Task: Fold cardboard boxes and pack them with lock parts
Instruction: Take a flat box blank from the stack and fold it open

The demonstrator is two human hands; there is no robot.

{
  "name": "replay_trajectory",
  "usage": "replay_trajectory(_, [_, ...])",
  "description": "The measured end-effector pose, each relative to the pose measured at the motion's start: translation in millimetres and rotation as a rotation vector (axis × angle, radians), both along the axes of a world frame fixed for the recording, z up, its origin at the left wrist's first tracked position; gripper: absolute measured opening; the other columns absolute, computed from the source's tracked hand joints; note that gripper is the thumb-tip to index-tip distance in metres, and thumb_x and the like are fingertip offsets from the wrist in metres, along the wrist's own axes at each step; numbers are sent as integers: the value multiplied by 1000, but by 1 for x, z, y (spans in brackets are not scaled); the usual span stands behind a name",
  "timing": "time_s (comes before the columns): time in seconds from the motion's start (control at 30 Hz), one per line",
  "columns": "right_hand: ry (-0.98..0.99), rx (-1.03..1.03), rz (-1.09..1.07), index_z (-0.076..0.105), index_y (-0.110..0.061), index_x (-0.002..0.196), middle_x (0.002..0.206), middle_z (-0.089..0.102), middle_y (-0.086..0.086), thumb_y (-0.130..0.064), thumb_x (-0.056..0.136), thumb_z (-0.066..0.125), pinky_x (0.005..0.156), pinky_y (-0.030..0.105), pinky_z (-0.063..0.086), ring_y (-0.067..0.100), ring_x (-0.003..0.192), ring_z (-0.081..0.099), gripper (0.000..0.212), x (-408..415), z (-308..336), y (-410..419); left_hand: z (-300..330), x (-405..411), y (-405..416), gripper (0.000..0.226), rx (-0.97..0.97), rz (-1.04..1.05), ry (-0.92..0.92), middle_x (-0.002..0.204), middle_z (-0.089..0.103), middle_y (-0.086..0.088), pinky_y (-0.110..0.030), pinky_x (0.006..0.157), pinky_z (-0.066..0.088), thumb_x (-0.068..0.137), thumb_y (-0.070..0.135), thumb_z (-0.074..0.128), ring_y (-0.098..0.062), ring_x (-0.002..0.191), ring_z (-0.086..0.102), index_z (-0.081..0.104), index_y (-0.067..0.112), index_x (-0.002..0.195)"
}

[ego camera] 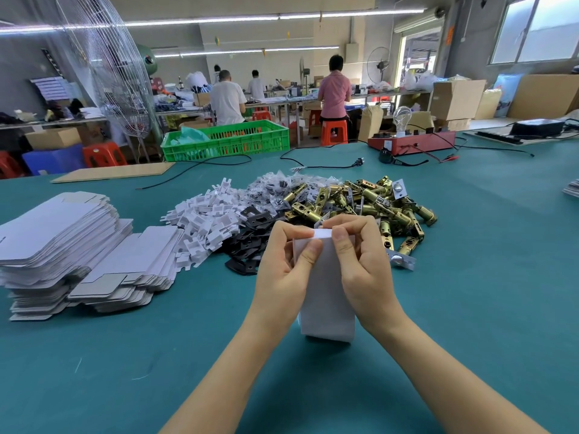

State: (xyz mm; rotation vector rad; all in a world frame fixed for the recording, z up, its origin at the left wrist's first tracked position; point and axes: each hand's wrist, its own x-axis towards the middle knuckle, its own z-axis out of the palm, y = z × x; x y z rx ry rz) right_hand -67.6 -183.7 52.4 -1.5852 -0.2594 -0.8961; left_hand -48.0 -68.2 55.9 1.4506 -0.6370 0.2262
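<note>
Your left hand (283,264) and right hand (360,261) both pinch one white box (327,296), upright over the table (470,292). Two stacks of flat blanks (72,245); box contents hidden; latches (360,202) uncountable.

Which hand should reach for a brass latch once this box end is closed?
Probably the right hand: the brass latches lie just beyond it. The left hand sits nearer the black plates. Both now grip the white box.
</note>
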Motion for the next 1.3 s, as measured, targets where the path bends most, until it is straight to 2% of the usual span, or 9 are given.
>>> replay_trajectory(0.23, [22, -21, -28, 55, -23, 102, 114, 59, -11, -27, 95, 46, 86, 12, 41, -3, 106, 56, 12, 2, -1, 0, 8, 5, 8, 15, 27, 129, -191, 95, 60, 12, -25, 79, 45, 88, 16, 60, -10, 89, 59, 54, 29, 91])
replay_trajectory(0.33, [89, 37, -57, 53, -30, 101, 93, 60, -13, -41, 93, 46, 74, 14, 45, 4, 89, 60, 15, 2, -3, 1, 9, 12, 17, 16, 85, 271, -448, 109, 56, 3, -18, 91, 42, 90, 10, 62, -9, 106, 55, 54, 22, 94])
replay_trajectory(0.47, [608, 351, 278, 62, -15, 97, 70, 61, 4, -80, 76, 43, 54, 29, 44, 17, 56, 57, 71, 7, -1, -8, -7, 18, 14, 16, 271, 347, -863, 119, 57, -1, -39, 100, 41, 90, 9, 63, -27, 116, 52, 52, 19, 97])
replay_trajectory(0.53, [737, 547, 519, 67, -7, 101, 70, 61, 8, -77, 76, 43, 54, 28, 46, 19, 55, 54, 78, 8, 0, -15, -23, 18, 9, 17, 381, 281, -976, 122, 55, 1, -49, 102, 40, 90, 7, 62, -27, 118, 51, 52, 18, 95])
replay_trajectory(0.63, [748, 600, 542, 60, -7, 110, 73, 60, 6, -41, 93, 52, 49, 26, 47, 17, 57, 56, 39, 11, -6, -23, -43, 21, 6, 14, 482, 223, -1020, 120, 58, -3, -55, 108, 37, 90, 11, 62, -25, 120, 53, 50, 16, 95])
replay_trajectory(0.77, [674, 666, 469, 53, -4, 116, 94, 66, 11, -8, 93, 51, 54, 26, 52, 19, 71, 64, 24, 17, -16, -26, -53, 29, 12, 39, 440, 333, -767, 129, 50, -3, -41, 112, 35, 86, 29, 67, -20, 126, 46, 49, 12, 116])
replay_trajectory(0.87, [675, 573, 471, 54, -5, 116, 107, 68, 12, 1, 88, 53, 66, 30, 56, 23, 85, 67, 29, 18, -21, -27, -48, 31, 19, 66, 296, 303, -141, 134, 48, 2, -19, 107, 33, 81, 42, 73, -6, 127, 44, 45, 15, 134])
replay_trajectory(0.97, [682, 408, 438, 55, -8, 115, 111, 65, 13, 7, 83, 55, 73, 31, 54, 25, 95, 64, 35, 20, -28, -24, -48, 38, 25, 48, 65, 27, 282, 123, 66, 2, -22, 96, 46, 81, 45, 67, -7, 116, 60, 57, 23, 122])
replay_trajectory(1.3, [482, -70, 297, 61, -29, 114, 107, 69, -9, -33, 91, 60, 80, 22, 53, 10, 98, 64, 23, 24, -39, -20, -46, 41, 27, 44, -19, -21, 286, 104, 73, 13, -16, 75, 52, 74, 27, 74, -4, 98, 68, 57, 26, 115])
